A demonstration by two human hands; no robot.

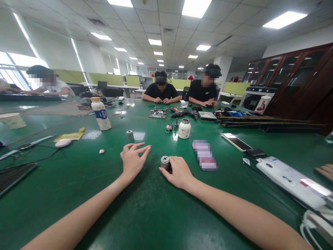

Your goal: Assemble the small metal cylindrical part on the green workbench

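My right hand (180, 172) is wrapped round the side of a short metal cylinder (164, 162) standing upright on the green table (156, 215). Small dark holes show in the cylinder's top face. My left hand (133, 159) hovers to the left with its fingers spread and nothing in them. Just beyond its fingertips a second metal cylinder (130, 135) stands upright, apart from the hand. A phone (204, 155) lies to the right of my right hand.
Farther off are a white jar (184, 129), a bottle (101, 113), a circuit board (158, 113) and a power drill (184, 113). At the right lie another phone (236, 142) and a white power strip (288, 177). A paper cup (13, 120) stands left. Several people sit around.
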